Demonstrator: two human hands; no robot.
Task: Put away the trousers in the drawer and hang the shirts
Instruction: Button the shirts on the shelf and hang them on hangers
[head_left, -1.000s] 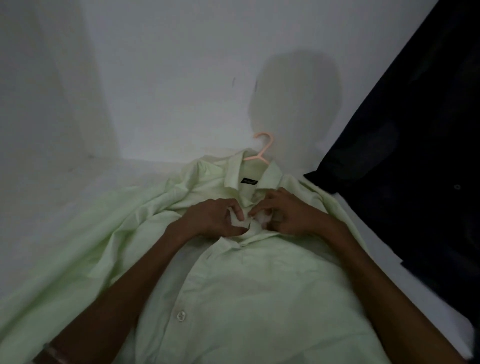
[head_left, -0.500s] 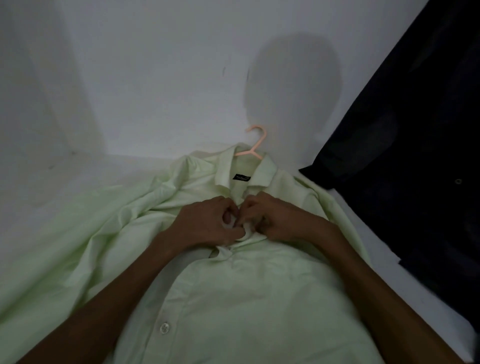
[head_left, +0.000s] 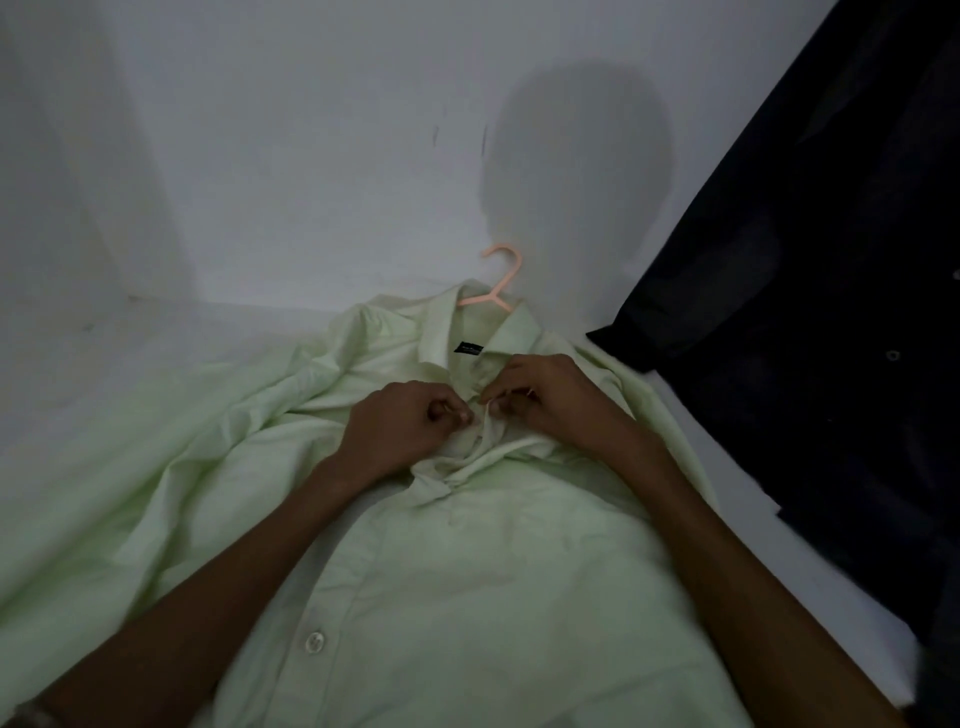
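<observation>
Looks like fastening the neck before hanging. Pinches the two front edges of the pale green shirt (head_left: 467, 597) with curled fingers of the left hand (head_left: 400, 431) and the right hand (head_left: 556, 400), nearly touching just below the collar (head_left: 514, 332). Cannot make out any button inside the pinch. Shows the shirt front-up on a white surface (head_left: 156, 364), long axis running straight away from the body, with the pink hanger (head_left: 498, 280) hook beyond the collar. Puts both hands equally near. Notes a dark garment (head_left: 805, 338) rightward.

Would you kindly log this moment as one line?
left hand: pinches shirt | right hand: pinches shirt | hanger: in collar
</observation>
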